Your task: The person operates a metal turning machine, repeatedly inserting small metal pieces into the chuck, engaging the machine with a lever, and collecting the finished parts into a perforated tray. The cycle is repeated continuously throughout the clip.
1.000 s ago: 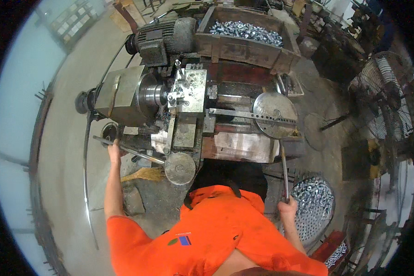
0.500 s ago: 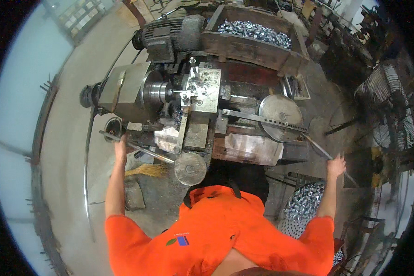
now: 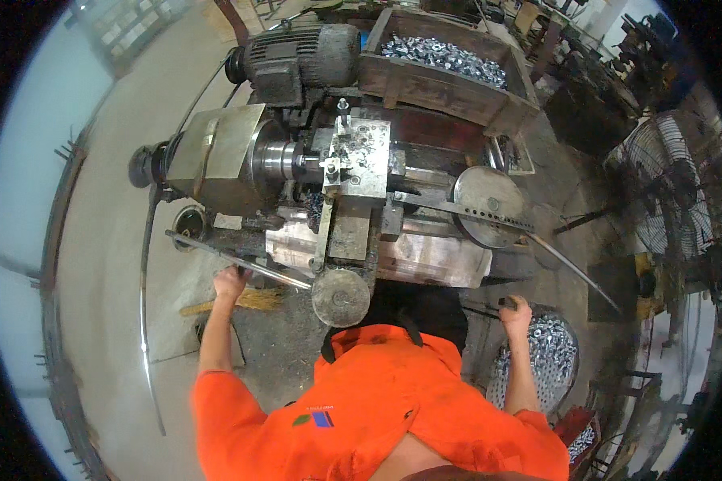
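My left hand (image 3: 230, 283) is closed just below a long steel lever rod (image 3: 241, 260), apart from it; what its fingers hold, if anything, is hidden. That rod runs to a round metal disc (image 3: 341, 297) at the front of a lathe-like machine. My right hand (image 3: 517, 318) is closed, with a small dark piece (image 3: 507, 302) showing at its fingers; its kind is unclear. Farther right, another lever rod (image 3: 573, 271) extends from a perforated bar beside a large disc (image 3: 489, 200). A toolpost block (image 3: 367, 160) faces the spindle chuck (image 3: 279, 159).
A perforated basket of shiny metal parts (image 3: 547, 353) stands beside my right forearm. Behind the machine are a motor (image 3: 305, 60) and a wooden box (image 3: 449, 86) of similar parts. A straw broom (image 3: 257, 299) lies near my left hand. A fan (image 3: 667, 188) stands at right.
Both hands have let go of the lever rods. My left hand has moved slightly down and right; my right hand has swung left toward my body. The toolpost sits slightly farther right.
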Motion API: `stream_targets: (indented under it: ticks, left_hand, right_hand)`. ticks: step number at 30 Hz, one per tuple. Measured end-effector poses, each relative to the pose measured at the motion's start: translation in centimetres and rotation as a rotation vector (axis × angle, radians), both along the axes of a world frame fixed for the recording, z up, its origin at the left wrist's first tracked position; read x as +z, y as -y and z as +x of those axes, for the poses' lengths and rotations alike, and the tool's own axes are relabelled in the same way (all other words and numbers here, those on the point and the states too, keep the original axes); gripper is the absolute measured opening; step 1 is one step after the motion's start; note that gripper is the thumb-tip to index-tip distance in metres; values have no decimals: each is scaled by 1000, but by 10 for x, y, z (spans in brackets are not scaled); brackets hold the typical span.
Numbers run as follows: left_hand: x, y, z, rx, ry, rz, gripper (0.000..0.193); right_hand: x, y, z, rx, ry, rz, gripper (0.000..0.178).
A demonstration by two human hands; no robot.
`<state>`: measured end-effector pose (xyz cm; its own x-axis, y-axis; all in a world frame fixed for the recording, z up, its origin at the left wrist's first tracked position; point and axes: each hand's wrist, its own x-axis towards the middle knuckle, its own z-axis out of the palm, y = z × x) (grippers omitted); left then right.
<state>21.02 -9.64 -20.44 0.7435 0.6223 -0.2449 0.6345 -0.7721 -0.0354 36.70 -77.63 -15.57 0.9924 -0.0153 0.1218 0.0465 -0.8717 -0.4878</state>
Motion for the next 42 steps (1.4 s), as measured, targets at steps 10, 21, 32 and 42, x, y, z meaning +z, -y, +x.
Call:
stream_targets:
  ticks: [10,21,32,42]
  left_hand:
    - [-19,-3,-9,-17,-98,-127,45]
    - [24,-35,-68,105,127,-190,48]
    - [176,-56,-195,455,359,327,38]
    - [170,-155,-208,714,126,306,36]
  right_hand:
    - [64,-37,24,165,-66,74,35]
    - [202,-198,103,648,172,157,40]
    - [209,-440,114,1042,184,5,31]
    - [208,-470,104,915,-66,-155,31]
